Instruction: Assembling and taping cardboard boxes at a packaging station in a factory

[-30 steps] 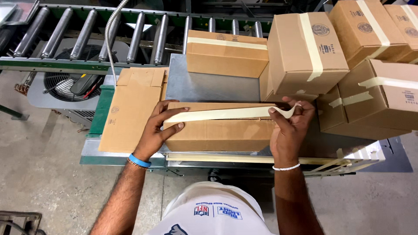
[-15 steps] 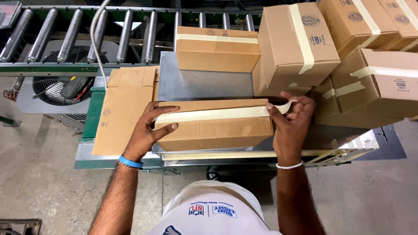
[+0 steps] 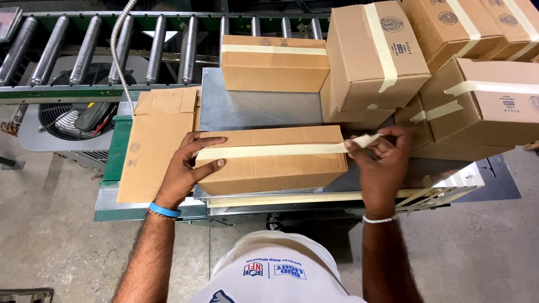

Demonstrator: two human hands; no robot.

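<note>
Since a second ago the paper tape strip (image 3: 269, 150) lies flat along my cardboard box (image 3: 272, 160). Left hand (image 3: 182, 171) braces its end; right hand (image 3: 382, 163) pinches the tail, probably ready for pressing down.

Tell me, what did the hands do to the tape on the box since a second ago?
The tape strip, lifted above the box a second ago, now lies flat along its top. The right hand still pinches the tape's end at the right edge. The left hand stays pressed on the left end. The stacked boxes did not move.
</note>
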